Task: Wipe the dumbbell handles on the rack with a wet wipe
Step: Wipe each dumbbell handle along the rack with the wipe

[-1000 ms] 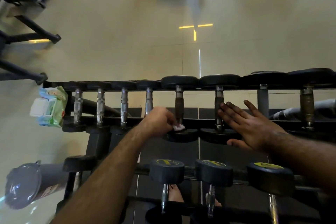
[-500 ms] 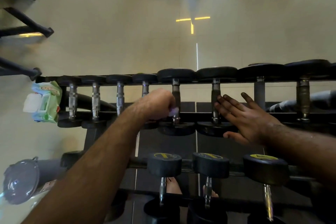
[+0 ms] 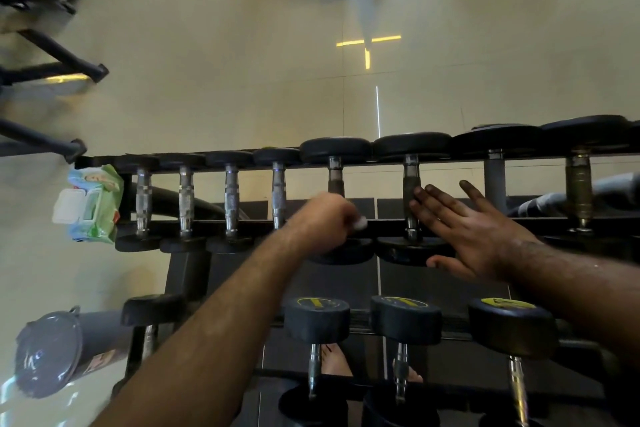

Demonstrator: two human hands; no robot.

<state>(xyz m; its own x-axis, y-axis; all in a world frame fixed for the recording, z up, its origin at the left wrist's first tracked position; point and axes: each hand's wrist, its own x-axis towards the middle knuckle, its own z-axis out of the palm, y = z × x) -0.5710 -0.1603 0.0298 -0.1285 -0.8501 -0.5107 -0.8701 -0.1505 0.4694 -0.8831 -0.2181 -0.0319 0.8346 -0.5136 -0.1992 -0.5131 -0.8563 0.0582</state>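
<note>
Your left hand (image 3: 325, 218) is curled into a fist around a wet wipe (image 3: 360, 222), only a small white tuft of it showing past the knuckles; the hand is motion-blurred and covers most of the fifth dumbbell handle (image 3: 335, 177) on the top tier, so actual contact between wipe and metal cannot be made out. Your right hand (image 3: 464, 229) is open and flat, fingers spread, fingertips (image 3: 420, 198) against the next handle (image 3: 411, 184) to the right, thumb lying by that dumbbell's near head. Further right, two heavier dumbbells: one with a grey sleeve-like grip (image 3: 496, 180), one brassy (image 3: 580, 191), the far-right heads cut off by the frame edge. Left of your fist, four small chrome handles (image 3: 230, 199) sit in a row on the rack (image 3: 104, 160), heads resting on the front and back rails. A green pack of wipes (image 3: 91, 204) hangs or rests at the rack's left end, its white flap lid facing you; how it is supported is unclear. On the lower tier, three dumbbells with yellow-marked heads (image 3: 317, 319) point toward you, their near ends lost in shadow at the bottom edge. Bare toes (image 3: 334, 362) show between them through the rack. A grey cylindrical object with a lid (image 3: 48, 354) lies at lower left, partly hidden, label unreadable. Beyond the rack, pale tiled floor (image 3: 225, 62) and dark equipment legs (image 3: 52, 55), blurred.
</note>
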